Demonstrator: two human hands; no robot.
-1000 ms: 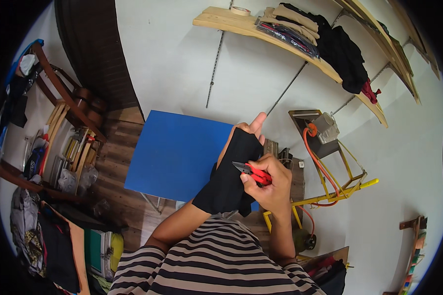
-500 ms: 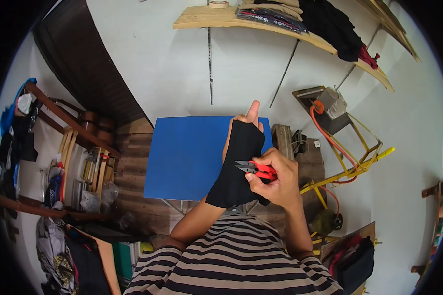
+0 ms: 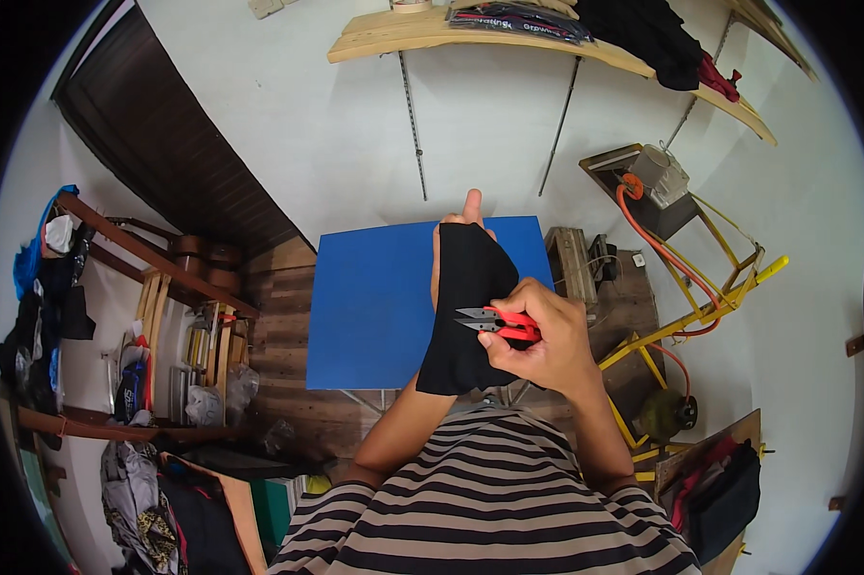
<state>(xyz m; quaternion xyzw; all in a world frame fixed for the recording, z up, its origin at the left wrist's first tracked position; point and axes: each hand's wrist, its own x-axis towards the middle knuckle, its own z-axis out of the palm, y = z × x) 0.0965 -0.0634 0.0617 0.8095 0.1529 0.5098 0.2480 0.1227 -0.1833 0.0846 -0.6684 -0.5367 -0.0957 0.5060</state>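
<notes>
My right hand [image 3: 556, 340] pinches red-handled thread snips [image 3: 515, 324] between thumb and fingers. Their dark blades point left, apart at the tips, and lie over a black cloth piece [image 3: 460, 355]. Behind that cloth, my left hand [image 3: 452, 224] bears it up, with one finger stretched out beyond the top edge. Most of the left hand's fingers are hidden by the cloth, which reaches down to the wrist. Both hands are above the near right part of a blue table [image 3: 374, 307].
A wooden shelf [image 3: 384, 36] with folded clothes is on the wall ahead. To the right stands a yellow metal frame [image 3: 681, 331] with an orange hose. Racks with cloth and bags [image 3: 135, 369] fill the left side. A dark door [image 3: 183, 144] is at the far left.
The view has shifted slightly, so the room appears farther right. The cloth and left hand have tilted a little, the finger pointing more to the left. The snips stay over the cloth.
</notes>
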